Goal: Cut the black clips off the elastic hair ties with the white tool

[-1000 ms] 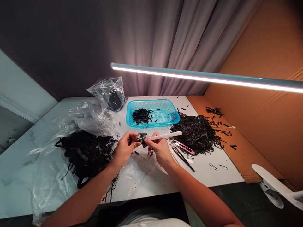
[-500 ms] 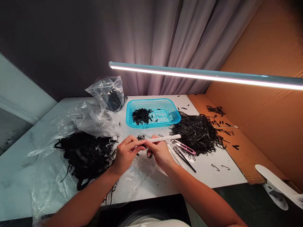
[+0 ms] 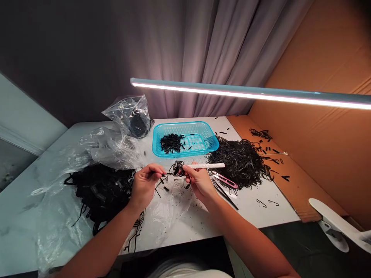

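- Head view: left hand [image 3: 144,184], fingers almost closed, pinches a strand of the black tangle [image 3: 177,169].
- Right hand [image 3: 200,183], fingers closed, holds a white stick [image 3: 207,165].
- Tangle sits at 3 o'clock from left hand.
- Step seems loosening; more pulling apart seems needed.

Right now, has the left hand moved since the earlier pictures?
Yes, the left hand has shifted leftward, and now sits further out past the left corner of the blue basket.

- I had the left hand [image 3: 145,185] pinching a black elastic tangle [image 3: 176,168].
- I had the right hand [image 3: 201,183] gripping a white plastic rod [image 3: 207,166] touching it.
- A turquoise plastic basket [image 3: 185,124] sat beyond both.
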Motion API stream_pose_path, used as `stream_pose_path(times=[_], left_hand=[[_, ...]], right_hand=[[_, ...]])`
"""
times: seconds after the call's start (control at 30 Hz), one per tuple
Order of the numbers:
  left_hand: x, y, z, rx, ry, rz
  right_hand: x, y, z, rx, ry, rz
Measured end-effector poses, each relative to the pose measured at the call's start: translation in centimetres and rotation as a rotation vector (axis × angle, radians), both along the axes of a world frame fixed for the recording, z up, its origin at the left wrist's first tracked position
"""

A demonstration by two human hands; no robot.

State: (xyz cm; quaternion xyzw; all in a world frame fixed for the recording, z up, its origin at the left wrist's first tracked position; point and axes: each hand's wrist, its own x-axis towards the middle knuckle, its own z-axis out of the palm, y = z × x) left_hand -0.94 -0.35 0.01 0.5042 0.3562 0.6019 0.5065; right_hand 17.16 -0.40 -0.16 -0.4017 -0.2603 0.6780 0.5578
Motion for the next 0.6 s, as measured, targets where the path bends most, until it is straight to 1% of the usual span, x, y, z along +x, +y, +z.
stream_pose_path(times=[0.07,0.13,0.2,0.3,0.43,0.53,0.6], left_hand=[[-0.15,0.33,0.13,-0.216,-0.082,-0.034],[-0.22,0.5,0.29,-0.397,-0.107,-0.075],[-0.24,0.5,0.4,-0.479,-0.125,-0.112],[-0.27,0.39,0.36,-0.48,-0.145,-0.138],[-0.38,0.26,0.14,-0.453,-0.155,-0.17],[-0.31,0.18,0.06,-0.458,-0.134,-0.201],[-0.15,0.11,-0.03,-0.472,-0.113,-0.207]], right_hand=[[0.06,0.03,0.09,0.001,0.004,0.014],[0.02,0.02,0.07,0.012,-0.001,0.034],[-0.01,-0.01,-0.03,0.026,-0.009,0.052],[-0.02,-0.02,-0.26,0.039,-0.017,0.083],[-0.14,-0.1,-0.46,0.061,-0.065,0.046],[-0.32,-0.39,-0.29,0.117,-0.237,-0.018],[-0.45,-0.68,-0.01,0.184,-0.381,-0.057]])
